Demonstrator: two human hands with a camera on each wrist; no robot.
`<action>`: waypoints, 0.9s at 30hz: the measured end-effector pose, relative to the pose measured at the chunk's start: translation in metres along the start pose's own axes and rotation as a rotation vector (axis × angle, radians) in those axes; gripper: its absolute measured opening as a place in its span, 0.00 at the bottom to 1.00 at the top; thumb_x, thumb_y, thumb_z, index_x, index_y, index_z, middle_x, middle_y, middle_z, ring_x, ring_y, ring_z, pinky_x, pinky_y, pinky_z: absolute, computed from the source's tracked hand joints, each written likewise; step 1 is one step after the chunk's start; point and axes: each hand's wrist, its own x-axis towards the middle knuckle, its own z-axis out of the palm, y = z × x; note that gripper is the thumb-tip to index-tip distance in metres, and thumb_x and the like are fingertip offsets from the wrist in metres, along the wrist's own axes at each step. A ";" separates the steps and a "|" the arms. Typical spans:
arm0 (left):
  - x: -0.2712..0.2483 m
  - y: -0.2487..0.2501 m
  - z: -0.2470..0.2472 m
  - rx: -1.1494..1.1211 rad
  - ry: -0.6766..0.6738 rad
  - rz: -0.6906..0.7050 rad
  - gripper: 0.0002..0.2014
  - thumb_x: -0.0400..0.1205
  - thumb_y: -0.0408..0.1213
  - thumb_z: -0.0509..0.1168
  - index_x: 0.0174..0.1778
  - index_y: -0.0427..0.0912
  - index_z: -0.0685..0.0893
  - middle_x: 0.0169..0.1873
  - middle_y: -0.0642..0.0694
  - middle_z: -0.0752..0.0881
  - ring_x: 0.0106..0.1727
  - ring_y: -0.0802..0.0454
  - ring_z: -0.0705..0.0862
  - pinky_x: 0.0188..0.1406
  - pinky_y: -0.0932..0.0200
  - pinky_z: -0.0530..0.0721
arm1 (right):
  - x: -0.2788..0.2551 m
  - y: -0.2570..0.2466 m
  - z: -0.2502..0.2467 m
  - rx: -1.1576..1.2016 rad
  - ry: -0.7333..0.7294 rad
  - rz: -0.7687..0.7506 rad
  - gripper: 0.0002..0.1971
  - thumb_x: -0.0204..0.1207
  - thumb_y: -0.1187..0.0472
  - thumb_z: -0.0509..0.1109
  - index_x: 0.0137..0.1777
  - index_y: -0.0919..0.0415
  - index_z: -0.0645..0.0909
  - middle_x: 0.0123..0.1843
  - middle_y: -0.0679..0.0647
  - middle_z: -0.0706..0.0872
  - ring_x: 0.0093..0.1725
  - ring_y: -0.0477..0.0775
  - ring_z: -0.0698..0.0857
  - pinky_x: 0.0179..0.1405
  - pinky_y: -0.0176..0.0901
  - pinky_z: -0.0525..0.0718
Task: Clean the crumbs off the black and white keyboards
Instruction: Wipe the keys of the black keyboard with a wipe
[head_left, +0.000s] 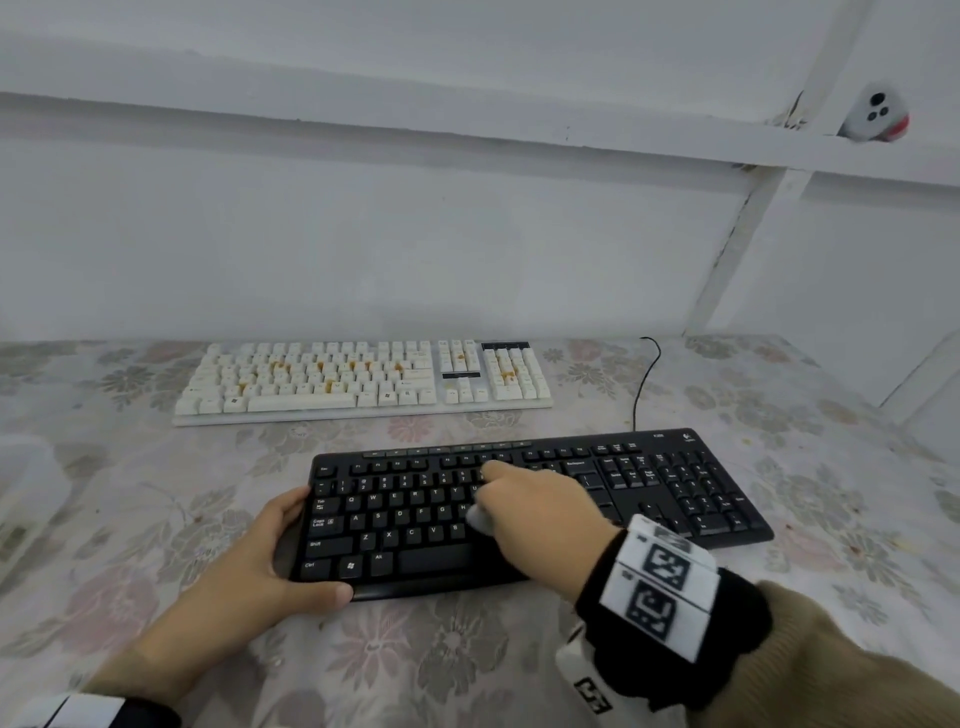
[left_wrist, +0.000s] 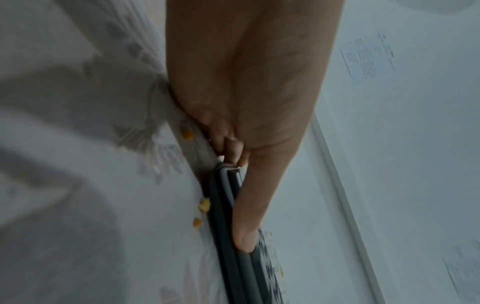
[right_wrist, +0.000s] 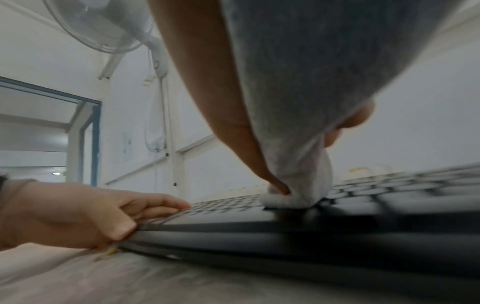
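The left hand (head_left: 270, 556) grips the near-left corner of the black keyboard (head_left: 675, 483); the right hand (head_left: 540, 506) clutches a white cloth (head_left: 480, 519) against its middle keys, which look nearly clear; orange crumbs (left_wrist: 203, 204) lie on the desk (head_left: 415, 660) beside the left hand; the white keyboard (head_left: 363, 376), beyond both hands, is crumb-strewn and apparently untouched.

Black keyboard (head_left: 545, 504): matt plastic with smooth keycaps. White keyboard (head_left: 363, 379): yellowed plastic, keys speckled with orange crumbs (head_left: 280, 366). Wiping cloth (right_wrist: 298, 191): soft, fuzzy grey-white fabric. Counter (head_left: 441, 654): floral-printed covering with a slight sheen. Wall at 12 o'clock: flat white paint.
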 end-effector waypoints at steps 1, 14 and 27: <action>0.000 0.000 0.000 0.000 -0.001 0.001 0.69 0.29 0.63 0.83 0.73 0.60 0.67 0.61 0.70 0.80 0.53 0.81 0.81 0.46 0.77 0.77 | -0.004 0.011 0.001 0.000 0.002 0.037 0.10 0.84 0.60 0.58 0.49 0.63 0.80 0.46 0.50 0.66 0.52 0.65 0.83 0.37 0.47 0.68; 0.003 -0.008 -0.004 0.071 -0.003 0.008 0.68 0.33 0.65 0.84 0.74 0.62 0.66 0.66 0.69 0.77 0.64 0.68 0.79 0.62 0.63 0.75 | -0.016 0.063 -0.015 0.029 0.059 0.360 0.17 0.81 0.56 0.61 0.30 0.59 0.68 0.42 0.54 0.72 0.40 0.59 0.75 0.40 0.44 0.72; 0.002 -0.005 -0.003 0.054 -0.005 0.001 0.68 0.34 0.63 0.84 0.75 0.60 0.66 0.68 0.67 0.77 0.64 0.71 0.79 0.58 0.68 0.76 | -0.015 0.034 0.007 0.073 0.029 0.188 0.09 0.82 0.59 0.59 0.39 0.58 0.73 0.46 0.48 0.65 0.38 0.59 0.73 0.32 0.46 0.68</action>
